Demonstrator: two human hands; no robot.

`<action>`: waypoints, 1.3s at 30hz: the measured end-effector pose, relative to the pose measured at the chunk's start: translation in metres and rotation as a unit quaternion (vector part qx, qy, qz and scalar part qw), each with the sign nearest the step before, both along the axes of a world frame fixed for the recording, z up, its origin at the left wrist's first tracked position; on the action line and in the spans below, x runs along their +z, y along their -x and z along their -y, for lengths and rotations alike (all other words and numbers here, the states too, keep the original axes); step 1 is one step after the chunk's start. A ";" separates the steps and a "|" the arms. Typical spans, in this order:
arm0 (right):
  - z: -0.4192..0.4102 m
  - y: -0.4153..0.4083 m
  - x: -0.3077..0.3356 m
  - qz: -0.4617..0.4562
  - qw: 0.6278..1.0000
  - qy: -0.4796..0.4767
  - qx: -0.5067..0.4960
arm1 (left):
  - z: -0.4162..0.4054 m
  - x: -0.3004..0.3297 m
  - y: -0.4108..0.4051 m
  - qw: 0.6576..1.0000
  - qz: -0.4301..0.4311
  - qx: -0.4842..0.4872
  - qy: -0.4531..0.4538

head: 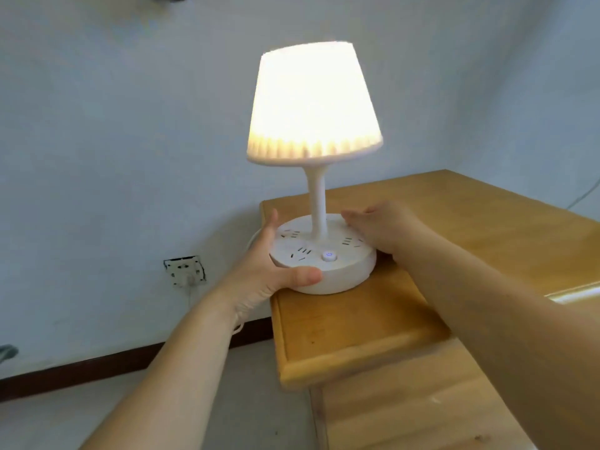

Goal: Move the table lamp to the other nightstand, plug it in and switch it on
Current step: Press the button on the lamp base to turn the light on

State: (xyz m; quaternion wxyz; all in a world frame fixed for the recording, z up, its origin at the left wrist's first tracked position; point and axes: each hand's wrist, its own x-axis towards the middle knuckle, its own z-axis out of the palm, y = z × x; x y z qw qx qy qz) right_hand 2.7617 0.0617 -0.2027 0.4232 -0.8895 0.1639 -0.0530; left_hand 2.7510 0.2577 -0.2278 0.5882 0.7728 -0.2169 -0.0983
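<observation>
A white table lamp [313, 102] stands upright on the wooden nightstand [341, 326], near its far left corner. Its shade glows warm yellow. The round base [337, 271] carries several socket slots and a lit power button [328, 255]. My left hand [276, 267] wraps the left side of the base, thumb along its front rim. My right hand [383, 230] lies on the right side of the base, fingers reaching behind the stem. The lamp's white cord [253, 237] runs off behind the left hand to a plug in the wall socket [185, 270].
The nightstand's front edge overhangs a drawer front [406, 410]. To its right a wooden headboard top [487, 228] runs along the wall. A dark skirting board [97, 368] lines the floor on the left. A thin cable [584, 194] hangs at the far right wall.
</observation>
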 end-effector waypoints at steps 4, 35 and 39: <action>0.001 -0.004 -0.006 0.008 0.999 0.000 -0.031 | -0.001 -0.002 -0.005 1.000 -0.003 -0.003 -0.006; -0.009 0.008 -0.011 0.044 0.991 -0.052 -0.111 | -0.009 -0.002 -0.025 0.996 0.010 -0.084 -0.026; -0.007 0.007 -0.013 0.049 0.991 -0.059 -0.108 | -0.009 -0.002 -0.025 0.996 0.010 -0.083 -0.026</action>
